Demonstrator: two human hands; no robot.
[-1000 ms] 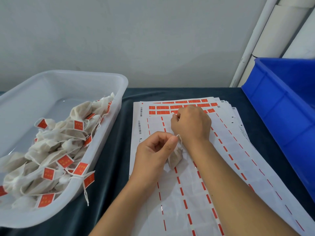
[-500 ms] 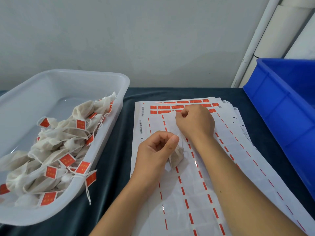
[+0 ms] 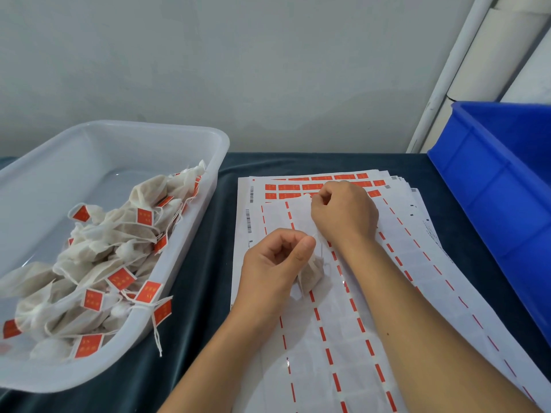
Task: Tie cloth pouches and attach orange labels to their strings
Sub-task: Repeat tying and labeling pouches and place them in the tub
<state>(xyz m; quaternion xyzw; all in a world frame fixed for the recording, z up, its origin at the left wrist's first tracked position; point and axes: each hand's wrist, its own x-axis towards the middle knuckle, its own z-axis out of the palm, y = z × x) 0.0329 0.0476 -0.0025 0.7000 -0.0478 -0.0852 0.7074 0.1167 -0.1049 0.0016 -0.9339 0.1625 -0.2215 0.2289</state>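
At frame centre, the left hand (image 3: 275,265) curls its fingers around a cloth pouch (image 3: 312,272) over the label sheets (image 3: 343,338) on the desk (image 3: 190,293). Just above, the right hand (image 3: 346,213) pinches at the orange labels (image 3: 287,187); what it holds cannot be told. At left, a white tub (image 3: 179,234) holds labelled pouches (image 3: 113,248).

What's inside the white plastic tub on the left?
The white tub holds a pile of tied cloth pouches with orange labels on their strings. Whatever lies under the pile is covered.
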